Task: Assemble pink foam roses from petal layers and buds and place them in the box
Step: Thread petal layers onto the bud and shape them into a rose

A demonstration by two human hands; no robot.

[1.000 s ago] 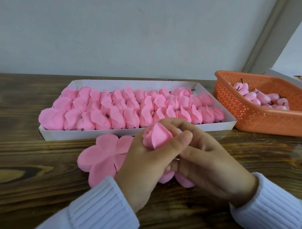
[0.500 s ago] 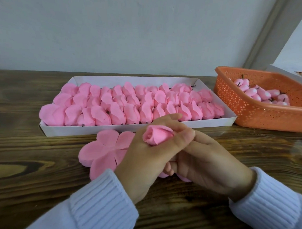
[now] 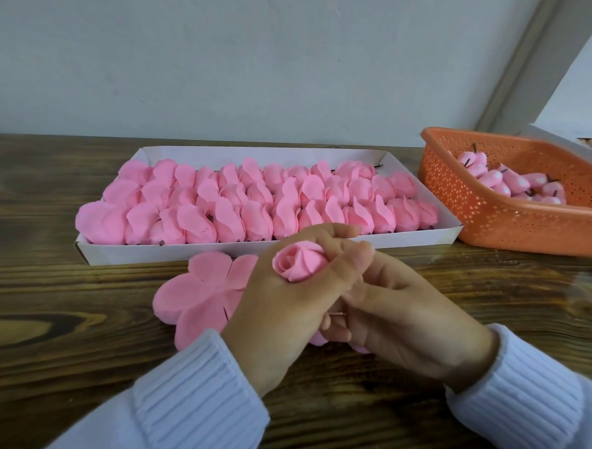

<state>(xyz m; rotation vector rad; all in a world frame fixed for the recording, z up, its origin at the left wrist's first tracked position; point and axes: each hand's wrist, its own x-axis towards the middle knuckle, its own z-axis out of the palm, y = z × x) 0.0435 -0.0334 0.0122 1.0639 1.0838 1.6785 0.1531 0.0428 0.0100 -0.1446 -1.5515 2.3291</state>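
My left hand (image 3: 284, 312) grips a pink foam rose (image 3: 299, 265), its petals wrapped tight around the bud and its top facing me. My right hand (image 3: 405, 318) lies under and behind the left one, its fingers curled at the rose's base, where a thin stem shows. A stack of flat pink petal layers (image 3: 203, 291) lies on the table under my left wrist. Behind my hands stands the white box (image 3: 339, 245), filled with rows of finished pink roses (image 3: 253, 199). The orange basket (image 3: 455, 198) at the right holds several pink buds (image 3: 508, 183).
Everything rests on a dark wooden table (image 3: 56, 316) against a grey wall. Another white box edge (image 3: 567, 141) shows behind the basket at the far right.
The petals have closed tighter around the bud. The rose has turned in my left hand so its top faces me, and both hands have sunk a little toward the table.
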